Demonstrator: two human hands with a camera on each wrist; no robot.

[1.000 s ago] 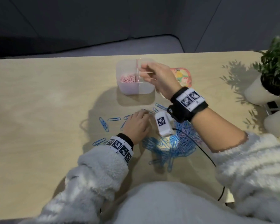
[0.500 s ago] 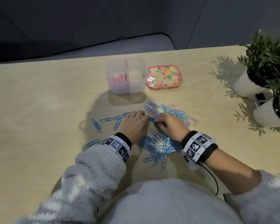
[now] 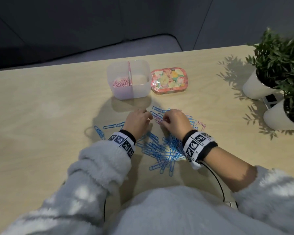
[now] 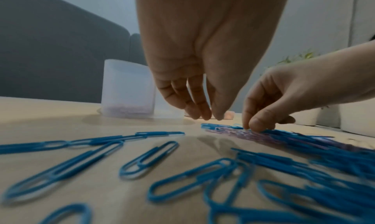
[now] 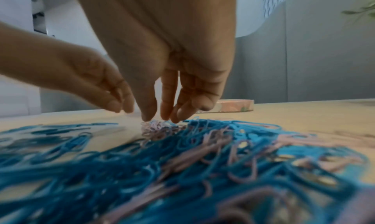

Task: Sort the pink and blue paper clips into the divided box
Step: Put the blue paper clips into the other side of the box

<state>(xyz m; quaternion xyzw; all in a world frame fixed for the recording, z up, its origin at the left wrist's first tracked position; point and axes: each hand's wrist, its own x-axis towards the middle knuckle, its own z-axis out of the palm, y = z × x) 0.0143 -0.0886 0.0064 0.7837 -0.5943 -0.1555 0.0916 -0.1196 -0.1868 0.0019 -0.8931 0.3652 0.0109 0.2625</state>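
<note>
The clear divided box [image 3: 143, 65] stands at the back of the table; its left compartment holds pink paper clips [image 3: 121, 82], and I see nothing in the right one. A big pile of blue paper clips [image 3: 161, 148] lies in front of me, with pink paper clips [image 5: 156, 128] mixed in at its far edge. My right hand [image 5: 158, 120] comes down on that small pink cluster, thumb and fingertips pinching at it on the table. My left hand [image 4: 205, 116] hovers just left of it, fingers loosely hanging and holding nothing.
A flowered tin [image 3: 168, 81] lies right of the box. Two white plant pots [image 3: 256, 85] stand at the table's right edge. Loose blue clips [image 3: 98, 131] are scattered left of my left hand. A black cable [image 3: 217, 182] runs from my right wrist.
My right hand has come back from above the box to the far edge of the pile and now pinches at pink clips. The left hand stayed by the pile.
</note>
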